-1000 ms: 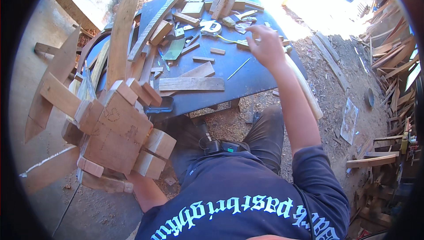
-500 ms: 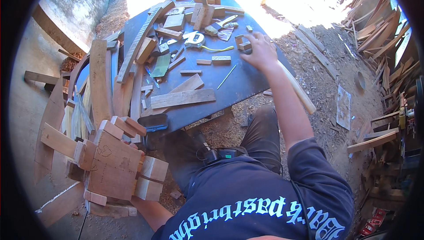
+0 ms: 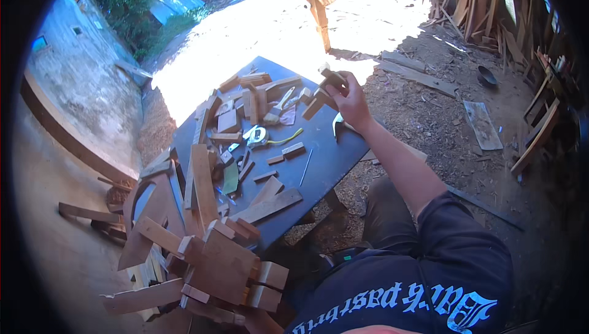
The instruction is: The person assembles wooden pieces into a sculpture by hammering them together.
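My right hand (image 3: 352, 104) is closed round a small wooden tool of crossed blocks (image 3: 332, 78), raised over the far right of the dark table (image 3: 334, 171). Below it on the table shows the metal head of a claw hammer (image 3: 337, 126), partly behind my wrist. At lower left stands a wooden assembly (image 3: 222, 267), a broad flat panel with blocks and strips set round its edges. My left forearm (image 3: 261, 320) reaches in under this assembly; the left hand's fingers are hidden behind it.
On the table lie a tape measure (image 3: 257, 136) with its yellow tape out, a paintbrush (image 3: 280, 105), a thin pencil-like stick (image 3: 305, 167), a green sheet (image 3: 230, 177) and many wood offcuts (image 3: 270, 206). A wall (image 3: 92, 88) rises at left; planks (image 3: 485, 15) lean at right.
My right hand has lifted the wooden tool off the table, uncovering the hammer head. The view has tilted up and turned, and the fingers of my left hand have gone out of sight.
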Available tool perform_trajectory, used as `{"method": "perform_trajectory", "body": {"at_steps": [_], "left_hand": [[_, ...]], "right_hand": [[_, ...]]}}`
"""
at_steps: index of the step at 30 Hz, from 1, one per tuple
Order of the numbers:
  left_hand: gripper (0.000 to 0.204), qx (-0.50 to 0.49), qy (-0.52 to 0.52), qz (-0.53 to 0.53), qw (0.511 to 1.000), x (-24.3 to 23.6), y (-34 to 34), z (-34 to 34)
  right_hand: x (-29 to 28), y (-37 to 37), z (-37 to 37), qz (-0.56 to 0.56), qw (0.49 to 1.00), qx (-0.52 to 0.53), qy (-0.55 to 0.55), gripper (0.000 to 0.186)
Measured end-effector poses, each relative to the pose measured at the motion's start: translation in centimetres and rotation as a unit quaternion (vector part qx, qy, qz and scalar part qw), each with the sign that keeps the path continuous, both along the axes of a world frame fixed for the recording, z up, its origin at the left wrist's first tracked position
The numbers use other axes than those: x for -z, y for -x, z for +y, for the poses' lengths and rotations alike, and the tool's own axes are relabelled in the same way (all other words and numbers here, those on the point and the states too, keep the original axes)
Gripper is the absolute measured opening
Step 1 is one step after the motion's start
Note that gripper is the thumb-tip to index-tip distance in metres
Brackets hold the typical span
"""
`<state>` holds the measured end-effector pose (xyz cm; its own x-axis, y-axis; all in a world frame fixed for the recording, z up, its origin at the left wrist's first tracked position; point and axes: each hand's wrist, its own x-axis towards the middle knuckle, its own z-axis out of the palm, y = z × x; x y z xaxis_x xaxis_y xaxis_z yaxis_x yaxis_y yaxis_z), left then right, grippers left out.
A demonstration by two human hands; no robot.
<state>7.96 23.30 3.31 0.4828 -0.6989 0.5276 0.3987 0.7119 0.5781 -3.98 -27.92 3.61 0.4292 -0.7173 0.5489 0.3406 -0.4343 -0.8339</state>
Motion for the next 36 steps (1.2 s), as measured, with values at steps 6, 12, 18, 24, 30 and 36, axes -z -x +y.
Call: {"method": "perform_trajectory", "body": {"at_steps": [6, 12, 18, 24, 30, 36], "left_hand": [[0.067, 0.090, 0.011, -0.008, 0.996, 0.7, -1.9, -7.5], [0.067, 0.334, 0.062, 0.060, 0.939, 5.6, 5.2, -28.0], [0.067, 0.455, 0.023, 0.091, 0.886, 7.2, 13.9, -32.4], [0.067, 0.330, -0.086, 0.075, 0.937, 4.9, 10.6, -18.3], [0.066, 0.343, -0.098, 0.096, 0.929, 5.5, 7.2, -15.5], [0.068, 0.157, -0.033, 0.093, 0.983, 2.5, 10.0, -10.9]], "right_hand": [[1.4, 10.9, 4.0, -0.208, 0.850, -0.283, -0.392, 0.038], [7.6, 18.8, 12.8, -0.168, 0.808, -0.247, -0.507, 0.077], [6.2, 22.8, 16.4, 0.082, 0.984, 0.105, -0.122, 0.097], [-0.8, 33.0, 15.3, 0.072, 0.971, 0.226, -0.017, 0.097], [0.5, 32.7, 14.8, -0.013, 0.981, 0.148, -0.125, 0.097], [-1.0, 31.8, 14.4, -0.059, 0.979, 0.081, -0.178, 0.097]]}}
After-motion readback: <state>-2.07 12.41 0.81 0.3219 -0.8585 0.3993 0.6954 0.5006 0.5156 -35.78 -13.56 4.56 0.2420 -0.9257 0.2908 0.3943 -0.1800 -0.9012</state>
